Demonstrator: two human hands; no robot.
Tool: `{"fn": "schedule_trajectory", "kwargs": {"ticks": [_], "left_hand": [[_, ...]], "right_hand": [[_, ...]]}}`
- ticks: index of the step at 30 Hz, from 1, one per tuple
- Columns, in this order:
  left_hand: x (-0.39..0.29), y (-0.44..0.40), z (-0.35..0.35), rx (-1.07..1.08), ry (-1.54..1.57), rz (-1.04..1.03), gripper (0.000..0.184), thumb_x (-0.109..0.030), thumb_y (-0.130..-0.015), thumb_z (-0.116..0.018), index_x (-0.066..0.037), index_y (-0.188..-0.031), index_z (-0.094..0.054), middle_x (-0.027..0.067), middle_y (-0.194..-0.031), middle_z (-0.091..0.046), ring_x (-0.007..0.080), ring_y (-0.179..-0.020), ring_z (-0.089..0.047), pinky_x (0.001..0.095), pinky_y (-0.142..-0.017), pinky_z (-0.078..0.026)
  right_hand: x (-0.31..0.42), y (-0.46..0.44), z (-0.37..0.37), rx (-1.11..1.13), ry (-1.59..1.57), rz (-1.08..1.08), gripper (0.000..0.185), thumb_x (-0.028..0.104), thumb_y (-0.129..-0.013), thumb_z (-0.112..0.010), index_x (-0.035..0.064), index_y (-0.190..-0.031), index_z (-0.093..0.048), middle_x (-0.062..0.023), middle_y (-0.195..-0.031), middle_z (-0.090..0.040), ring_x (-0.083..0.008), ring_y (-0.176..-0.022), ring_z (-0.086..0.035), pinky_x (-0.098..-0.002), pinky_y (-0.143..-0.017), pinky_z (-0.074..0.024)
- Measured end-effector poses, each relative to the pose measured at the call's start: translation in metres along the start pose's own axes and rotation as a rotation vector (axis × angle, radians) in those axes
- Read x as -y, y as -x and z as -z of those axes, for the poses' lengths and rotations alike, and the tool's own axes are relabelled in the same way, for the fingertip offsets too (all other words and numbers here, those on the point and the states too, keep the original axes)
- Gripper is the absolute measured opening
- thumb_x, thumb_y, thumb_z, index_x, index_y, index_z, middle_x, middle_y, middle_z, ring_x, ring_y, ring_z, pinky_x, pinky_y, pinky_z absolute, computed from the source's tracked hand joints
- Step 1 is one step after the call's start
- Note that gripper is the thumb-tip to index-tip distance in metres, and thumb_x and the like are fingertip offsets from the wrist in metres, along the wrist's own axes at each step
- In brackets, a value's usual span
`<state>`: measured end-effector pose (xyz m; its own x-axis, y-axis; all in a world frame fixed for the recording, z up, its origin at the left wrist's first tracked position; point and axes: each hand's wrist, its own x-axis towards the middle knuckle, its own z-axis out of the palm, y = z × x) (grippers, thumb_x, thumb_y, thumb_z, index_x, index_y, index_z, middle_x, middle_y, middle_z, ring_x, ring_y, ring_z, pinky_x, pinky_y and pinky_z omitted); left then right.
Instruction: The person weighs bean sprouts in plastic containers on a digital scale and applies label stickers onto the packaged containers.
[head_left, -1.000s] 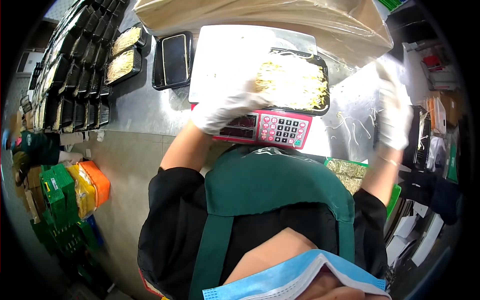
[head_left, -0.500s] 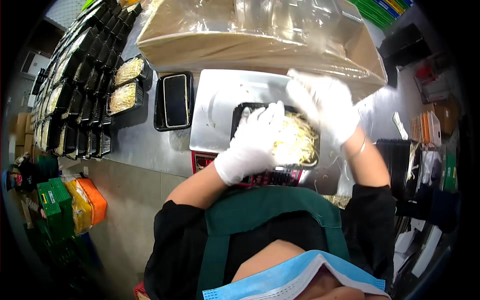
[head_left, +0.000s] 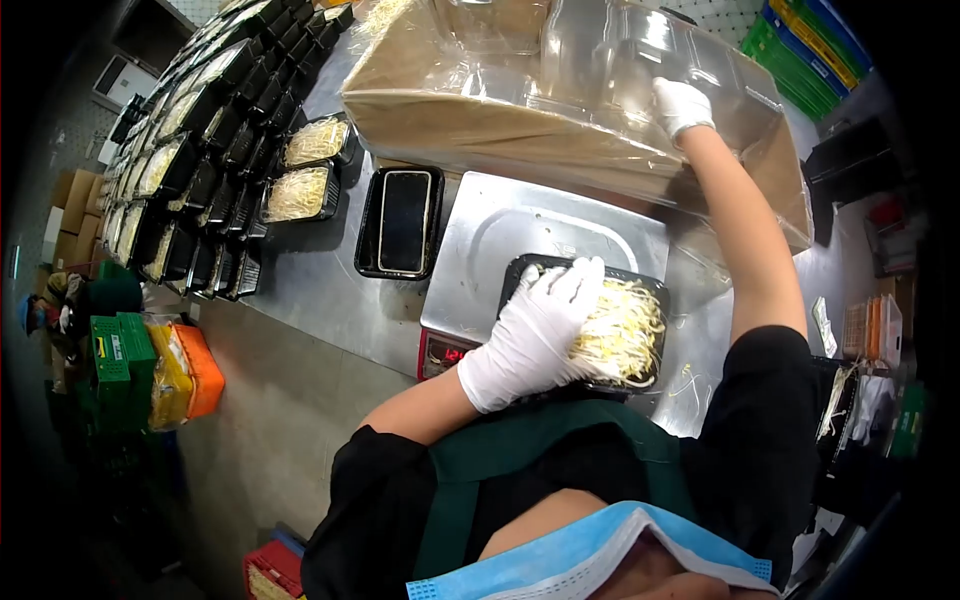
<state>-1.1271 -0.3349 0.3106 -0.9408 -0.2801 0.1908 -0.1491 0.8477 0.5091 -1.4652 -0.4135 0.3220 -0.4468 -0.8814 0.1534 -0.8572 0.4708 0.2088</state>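
A black tray of bean sprouts [head_left: 622, 332] rests on the steel plate of a scale [head_left: 480, 225], near the front edge. My left hand [head_left: 535, 335], in a white glove, lies over the left part of the sprouts with its fingers stretched out. Stretched far forward, my right hand [head_left: 683, 106] is gloved too and reaches to the clear plastic lids [head_left: 640, 60] in the large box [head_left: 500, 125]. Its fingertips bend down at a lid, and what they hold, if anything, is too small to tell.
Stacked black trays of sprouts [head_left: 165, 165] fill the left side. Two filled trays [head_left: 300, 192] stand beside them, and a phone [head_left: 405, 222] lies in a black tray. Green crates [head_left: 122, 350] are on the floor, near a person [head_left: 55, 305] at far left.
My right hand has moved from the sprouts forward to the lids in the box. My left hand has stayed on the sprouts. The view has shifted, showing more of the box.
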Motion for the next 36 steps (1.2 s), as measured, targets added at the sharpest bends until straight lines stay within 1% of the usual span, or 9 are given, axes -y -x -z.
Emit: {"fn": "schedule_trajectory", "kwargs": {"ticks": [12,16,20,22,26,30,34,35,36], "left_hand": [[-0.009,0.033,0.022,-0.274,-0.198,-0.117,0.097,-0.058,-0.059,-0.065,-0.001,-0.13,-0.033,0.0205,-0.131,-0.034,0.033,-0.118,-0.034,0.0481,-0.098,-0.018],[0.01,0.072,0.034,-0.359,0.579,0.009,0.078,-0.031,-0.066,-0.072,-0.001,-0.128,-0.034,0.0175,-0.128,-0.038,0.0288,-0.116,-0.038,0.0379,-0.094,-0.033],[0.067,0.103,0.045,-0.699,0.912,0.278,0.055,-0.027,-0.085,-0.052,0.0,-0.128,-0.032,0.0187,-0.126,-0.04,0.029,-0.114,-0.043,0.0369,-0.097,-0.034],[0.065,0.102,0.052,-0.921,1.136,0.239,0.055,-0.039,-0.09,-0.039,0.002,-0.127,-0.032,0.0204,-0.128,-0.038,0.0308,-0.114,-0.043,0.0399,-0.097,-0.035],[0.046,0.072,0.061,-0.245,1.87,0.191,0.059,-0.041,-0.088,-0.042,0.006,-0.123,-0.035,0.0227,-0.118,-0.047,0.0343,-0.104,-0.051,0.0448,-0.087,-0.045],[0.022,0.06,0.053,-0.267,1.219,0.094,0.035,-0.016,-0.082,-0.053,0.011,-0.105,-0.051,0.0168,-0.094,-0.062,0.0197,-0.071,-0.064,0.0271,-0.071,-0.051],[0.03,0.064,0.036,-0.254,1.084,0.188,0.029,-0.012,-0.084,-0.05,0.008,-0.105,-0.054,0.0153,-0.102,-0.06,0.0189,-0.078,-0.062,0.0269,-0.073,-0.049],[0.044,0.055,0.034,-0.291,0.303,0.037,0.027,-0.011,-0.084,-0.048,0.006,-0.104,-0.054,0.014,-0.104,-0.059,0.0186,-0.084,-0.06,0.0267,-0.074,-0.048],[0.056,0.036,0.027,-0.407,0.281,-0.126,0.024,-0.01,-0.083,-0.049,0.003,-0.103,-0.055,0.0127,-0.103,-0.058,0.0188,-0.089,-0.057,0.0268,-0.075,-0.047]], "right_hand": [[-0.016,0.086,0.064,-0.197,-0.621,-0.111,0.051,0.052,-0.074,-0.06,0.0037,-0.089,-0.063,-0.0178,-0.081,-0.062,-0.0276,-0.076,-0.059,-0.0339,-0.072,-0.0428],[-0.024,0.089,0.07,-0.333,-0.574,-0.251,0.034,0.037,-0.082,-0.058,0.0051,-0.094,-0.062,-0.0032,-0.074,-0.06,-0.0059,-0.062,-0.048,-0.0201,-0.063,-0.04],[0.032,0.181,0.151,-0.441,-0.987,-0.357,0.027,0.019,-0.084,-0.057,0.0019,-0.104,-0.059,-0.0054,-0.102,-0.061,-0.0122,-0.082,-0.058,-0.0208,-0.073,-0.0436],[0.022,0.212,0.119,-0.587,-1.174,0.259,0.022,0.022,-0.084,-0.056,0.0063,-0.096,-0.064,-0.0128,-0.086,-0.065,-0.0195,-0.08,-0.062,-0.0257,-0.07,-0.0469],[0.065,0.276,0.119,-0.183,-1.089,0.46,0.021,0.013,-0.085,-0.052,0.0041,-0.102,-0.062,-0.0103,-0.102,-0.062,-0.0214,-0.089,-0.061,-0.0297,-0.078,-0.0478],[0.066,0.307,0.098,-0.197,-1.86,0.291,0.043,0.014,-0.083,-0.054,0.001,-0.123,-0.044,-0.018,-0.127,-0.042,-0.0253,-0.111,-0.049,-0.0342,-0.093,-0.0384],[0.089,0.305,0.075,-0.196,-1.549,-0.033,0.05,0.01,-0.078,-0.061,0.0002,-0.123,-0.042,-0.0112,-0.118,-0.051,-0.0182,-0.092,-0.055,-0.0287,-0.081,-0.0424],[0.089,0.297,0.084,-0.177,-1.525,-0.211,0.042,0.011,-0.078,-0.061,0.0015,-0.118,-0.048,-0.0103,-0.111,-0.054,-0.0178,-0.089,-0.056,-0.0288,-0.079,-0.0431],[0.087,0.286,0.093,-0.154,-1.492,-0.386,0.036,0.013,-0.078,-0.061,0.0028,-0.112,-0.055,-0.0095,-0.105,-0.058,-0.0174,-0.086,-0.057,-0.0289,-0.076,-0.0437]]}}
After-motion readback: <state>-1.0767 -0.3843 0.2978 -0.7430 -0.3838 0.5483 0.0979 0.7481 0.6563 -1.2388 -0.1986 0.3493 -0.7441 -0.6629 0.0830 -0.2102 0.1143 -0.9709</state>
